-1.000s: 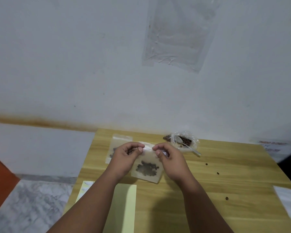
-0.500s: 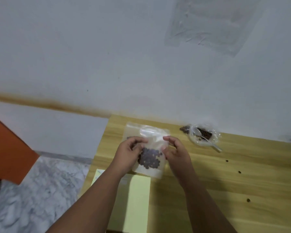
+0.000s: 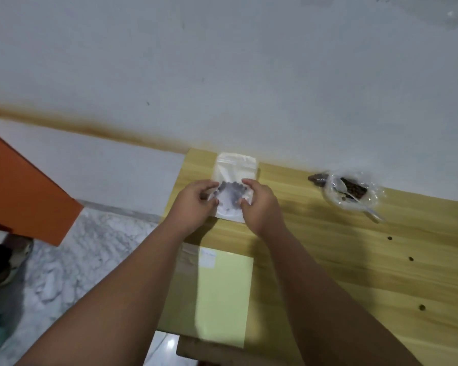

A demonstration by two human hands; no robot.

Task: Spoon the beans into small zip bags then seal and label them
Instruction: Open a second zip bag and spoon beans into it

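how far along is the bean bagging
Done: one bag has beans in it. In hand: the left hand and right hand pinch its sides over the table; whether the zip is closed is too blurred to tell. Left: no label shows on it, the yellow sheet lies flat nearby, and more loose beans sit by the spoon.

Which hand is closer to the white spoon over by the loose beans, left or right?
Right. The right hand grips the zip bag at its spoon-side edge; the left hand grips the opposite edge, farther from the spoon.
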